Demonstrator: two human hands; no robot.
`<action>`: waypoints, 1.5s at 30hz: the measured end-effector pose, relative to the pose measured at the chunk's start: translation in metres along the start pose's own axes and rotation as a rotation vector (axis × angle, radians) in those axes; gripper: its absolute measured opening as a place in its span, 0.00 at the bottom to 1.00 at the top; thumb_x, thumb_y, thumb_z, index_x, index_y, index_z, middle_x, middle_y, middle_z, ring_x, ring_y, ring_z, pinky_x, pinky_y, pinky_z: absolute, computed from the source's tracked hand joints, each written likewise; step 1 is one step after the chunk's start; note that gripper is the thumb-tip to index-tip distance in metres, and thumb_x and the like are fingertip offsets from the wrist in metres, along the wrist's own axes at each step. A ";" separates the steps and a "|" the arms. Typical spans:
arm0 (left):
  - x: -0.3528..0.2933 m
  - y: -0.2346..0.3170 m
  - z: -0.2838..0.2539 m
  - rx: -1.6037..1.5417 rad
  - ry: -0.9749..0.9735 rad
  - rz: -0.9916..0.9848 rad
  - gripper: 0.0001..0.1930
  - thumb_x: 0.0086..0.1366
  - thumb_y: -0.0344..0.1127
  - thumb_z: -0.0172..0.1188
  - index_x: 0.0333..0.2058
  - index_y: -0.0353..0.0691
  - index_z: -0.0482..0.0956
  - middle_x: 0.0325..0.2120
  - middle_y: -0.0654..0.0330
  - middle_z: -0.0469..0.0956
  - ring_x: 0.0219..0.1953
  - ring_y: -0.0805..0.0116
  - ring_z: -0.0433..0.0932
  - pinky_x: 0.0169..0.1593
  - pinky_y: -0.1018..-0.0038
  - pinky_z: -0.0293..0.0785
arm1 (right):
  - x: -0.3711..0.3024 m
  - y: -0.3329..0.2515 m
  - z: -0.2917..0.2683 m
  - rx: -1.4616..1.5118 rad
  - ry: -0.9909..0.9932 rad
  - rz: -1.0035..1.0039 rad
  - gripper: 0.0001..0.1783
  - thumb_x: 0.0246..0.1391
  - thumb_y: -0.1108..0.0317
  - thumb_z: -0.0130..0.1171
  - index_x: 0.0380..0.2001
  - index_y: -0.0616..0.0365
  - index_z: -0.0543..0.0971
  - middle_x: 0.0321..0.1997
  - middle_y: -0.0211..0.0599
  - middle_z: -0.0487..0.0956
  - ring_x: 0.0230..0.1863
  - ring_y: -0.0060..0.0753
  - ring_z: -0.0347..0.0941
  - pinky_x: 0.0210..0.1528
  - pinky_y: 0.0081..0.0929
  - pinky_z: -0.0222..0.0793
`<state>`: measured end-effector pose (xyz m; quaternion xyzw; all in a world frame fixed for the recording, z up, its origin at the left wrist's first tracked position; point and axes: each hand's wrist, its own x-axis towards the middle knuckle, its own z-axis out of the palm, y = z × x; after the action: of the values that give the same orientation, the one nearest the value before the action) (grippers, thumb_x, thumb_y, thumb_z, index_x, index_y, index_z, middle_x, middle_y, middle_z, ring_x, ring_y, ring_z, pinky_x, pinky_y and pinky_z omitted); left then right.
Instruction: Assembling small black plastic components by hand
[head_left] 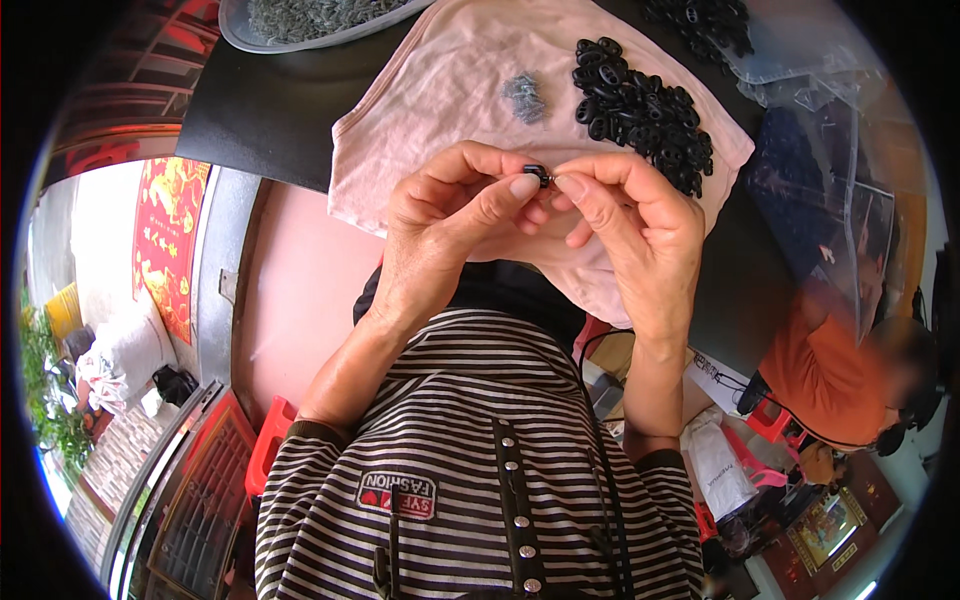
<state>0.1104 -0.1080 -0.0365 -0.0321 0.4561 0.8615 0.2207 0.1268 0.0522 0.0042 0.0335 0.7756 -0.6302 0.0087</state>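
Between thumb and fingers of my left hand (pixel 435 220) is a small black plastic piece (pixel 539 174), rounded like a cord lock. My right hand (pixel 645 225) pinches at its right end, where a tiny silvery bit (pixel 552 180) shows; the fingertips hide most of that bit. Both hands are close together above a pale pink cloth (pixel 430 110) spread on the table. Beyond them on the cloth lies a small heap of fine grey metal pieces, perhaps springs (pixel 524 98). A larger heap of black oval plastic pieces with holes (pixel 640 112) sits to its right.
A clear plastic tub (pixel 236 38) full of the grey pieces stands at the far left of the black table (pixel 260 115). More black pieces (pixel 705 25) and clear plastic bags (pixel 815 110) lie far right. A person in an orange top (pixel 825 370) is at the right. A red stool (pixel 270 445) stands left.
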 end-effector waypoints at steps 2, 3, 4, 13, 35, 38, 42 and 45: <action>0.000 0.001 0.000 0.000 -0.006 0.006 0.07 0.63 0.28 0.57 0.38 0.31 0.75 0.31 0.57 0.80 0.32 0.74 0.77 0.41 0.80 0.74 | 0.000 0.001 0.000 -0.015 -0.007 -0.021 0.05 0.55 0.74 0.57 0.34 0.64 0.79 0.32 0.31 0.81 0.30 0.16 0.76 0.26 0.13 0.72; 0.000 0.001 0.000 0.009 -0.005 0.001 0.07 0.63 0.28 0.57 0.38 0.31 0.75 0.31 0.57 0.80 0.32 0.74 0.77 0.41 0.79 0.74 | 0.000 0.000 0.000 -0.015 -0.009 -0.020 0.05 0.55 0.74 0.57 0.34 0.64 0.79 0.32 0.31 0.81 0.30 0.16 0.76 0.26 0.13 0.72; 0.000 0.002 0.000 0.019 -0.003 -0.004 0.07 0.63 0.29 0.57 0.38 0.31 0.75 0.31 0.57 0.80 0.32 0.74 0.77 0.41 0.79 0.74 | 0.000 0.000 0.000 -0.025 -0.009 -0.014 0.05 0.55 0.74 0.57 0.34 0.64 0.79 0.32 0.31 0.81 0.30 0.16 0.76 0.26 0.13 0.72; 0.001 0.001 -0.003 -0.003 -0.002 -0.018 0.07 0.63 0.28 0.58 0.38 0.31 0.75 0.30 0.57 0.79 0.32 0.74 0.77 0.41 0.80 0.74 | 0.000 -0.001 0.002 -0.014 0.002 0.008 0.05 0.55 0.74 0.57 0.34 0.64 0.79 0.31 0.31 0.81 0.30 0.17 0.77 0.27 0.14 0.73; -0.001 -0.015 -0.003 0.183 -0.001 0.191 0.05 0.62 0.23 0.57 0.37 0.30 0.76 0.30 0.59 0.79 0.32 0.74 0.78 0.39 0.82 0.75 | 0.000 0.016 0.013 -0.130 0.060 -0.101 0.06 0.54 0.76 0.58 0.35 0.66 0.78 0.29 0.33 0.79 0.27 0.17 0.74 0.30 0.14 0.70; 0.001 -0.006 -0.004 0.159 0.034 0.095 0.05 0.63 0.26 0.56 0.38 0.32 0.76 0.31 0.58 0.79 0.32 0.75 0.77 0.39 0.81 0.74 | -0.001 0.009 0.012 0.177 0.038 0.046 0.07 0.55 0.76 0.57 0.37 0.66 0.77 0.30 0.35 0.79 0.29 0.19 0.75 0.31 0.15 0.71; 0.001 0.000 -0.003 0.044 0.039 -0.022 0.06 0.63 0.28 0.57 0.37 0.33 0.76 0.31 0.59 0.79 0.30 0.77 0.76 0.38 0.82 0.73 | -0.003 0.010 0.013 0.248 0.103 0.052 0.08 0.55 0.75 0.57 0.39 0.67 0.76 0.30 0.37 0.79 0.29 0.21 0.75 0.32 0.16 0.72; 0.000 0.000 -0.004 0.047 0.031 -0.017 0.06 0.63 0.28 0.57 0.37 0.33 0.76 0.31 0.59 0.79 0.30 0.77 0.76 0.38 0.82 0.73 | -0.003 0.017 0.010 0.204 0.042 -0.009 0.07 0.56 0.76 0.56 0.38 0.66 0.77 0.36 0.33 0.80 0.33 0.18 0.76 0.33 0.14 0.74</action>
<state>0.1095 -0.1107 -0.0388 -0.0442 0.4791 0.8481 0.2217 0.1310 0.0455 -0.0138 0.0436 0.7076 -0.7052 -0.0138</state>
